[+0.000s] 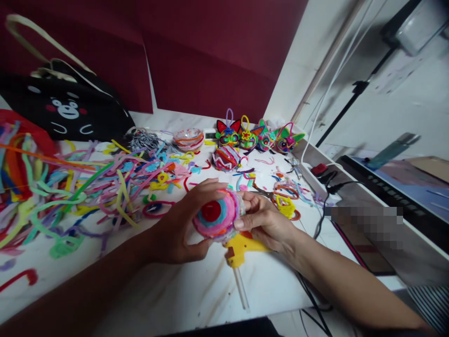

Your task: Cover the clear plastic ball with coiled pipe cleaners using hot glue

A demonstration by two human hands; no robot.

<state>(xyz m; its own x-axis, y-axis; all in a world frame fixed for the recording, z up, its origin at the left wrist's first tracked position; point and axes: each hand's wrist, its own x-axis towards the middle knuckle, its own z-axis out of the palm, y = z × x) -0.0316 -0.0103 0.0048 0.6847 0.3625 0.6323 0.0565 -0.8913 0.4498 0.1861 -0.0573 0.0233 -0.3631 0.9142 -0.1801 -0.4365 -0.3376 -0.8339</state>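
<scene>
My left hand (187, 224) curves round the left side of a round piece wound with fuzzy pipe cleaners (226, 213). Rings of pink, blue and orange circle its red centre, and a see-through edge shows on its right. The thumb and fingers of my right hand (264, 217) pinch that right edge. Just beneath, a yellow glue gun (240, 248) lies on the table with a translucent glue stick (241, 290) poking out of its back. Scissors (261, 191) with orange handles lie beyond my right hand, partly hidden.
Loose pipe cleaners (101, 187) cover the left of the white table (168, 295). Behind stand several finished animal-head ornaments (228, 133), a striped ball (226, 158) and a see-through bowl (188, 139). A black bag (70, 112) is at back left; cables (321, 220) run along the right.
</scene>
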